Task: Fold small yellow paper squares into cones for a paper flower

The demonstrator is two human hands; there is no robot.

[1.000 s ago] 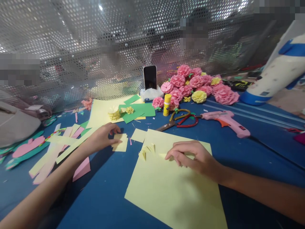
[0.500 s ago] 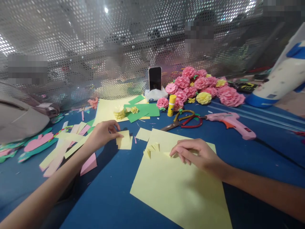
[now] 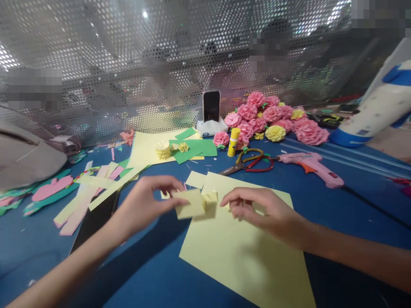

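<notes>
My left hand pinches a small pale yellow paper square between thumb and fingers, lifted over the left edge of a large yellow sheet. Above that sheet is my right hand, its fingers curled together. What lies between these fingertips, if anything, I cannot make out. A small folded yellow paper piece rests on the sheet, partly behind the square. Another yellow paper piece lies just beyond the sheet's far left corner.
Scissors, a glue stick and a pink glue gun lie beyond the sheet. Behind are paper flowers and a phone. Paper strips and a dark flat object are at left; a white-and-blue bottle is at right.
My left hand has picked up a yellow paper square from the table and moved it right, toward the large sheet. The dark flat object at left is now uncovered. My right hand has barely moved.
</notes>
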